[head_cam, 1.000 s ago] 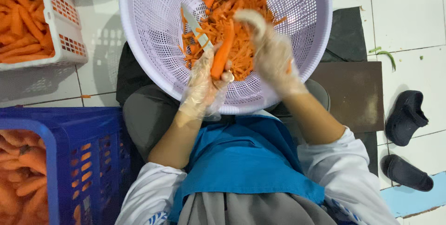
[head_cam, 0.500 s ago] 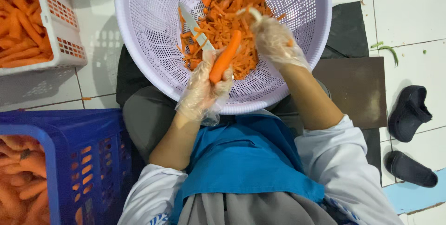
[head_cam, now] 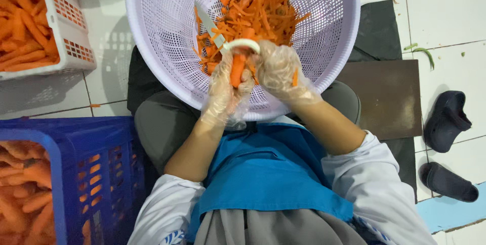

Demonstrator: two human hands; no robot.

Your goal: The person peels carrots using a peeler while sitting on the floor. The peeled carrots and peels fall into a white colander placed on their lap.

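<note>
Both hands wear thin clear plastic gloves and work over a large pale lilac perforated basket [head_cam: 157, 57] resting on my lap. My left hand [head_cam: 223, 90] grips an orange carrot [head_cam: 236, 71], held nearly upright. My right hand [head_cam: 281, 70] sits close beside it, shut on a white peeler [head_cam: 244, 45] that arches across the carrot's top end. Orange peelings [head_cam: 255, 9] are heaped in the far part of the basket. A knife [head_cam: 206, 19] with a pale blade lies among them, left of the hands.
A white crate [head_cam: 71, 32] of carrots stands at the upper left, and a blue crate [head_cam: 96, 169] with carrots at the lower left. Right of my lap lie a dark mat [head_cam: 385, 98], two dark slippers [head_cam: 446, 121], and green scraps [head_cam: 421, 52] on the white tiles.
My right hand has drawn the peeler back from the far end toward my left hand. The carrot has swung from a slant to nearly upright, and the two hands now sit together.
</note>
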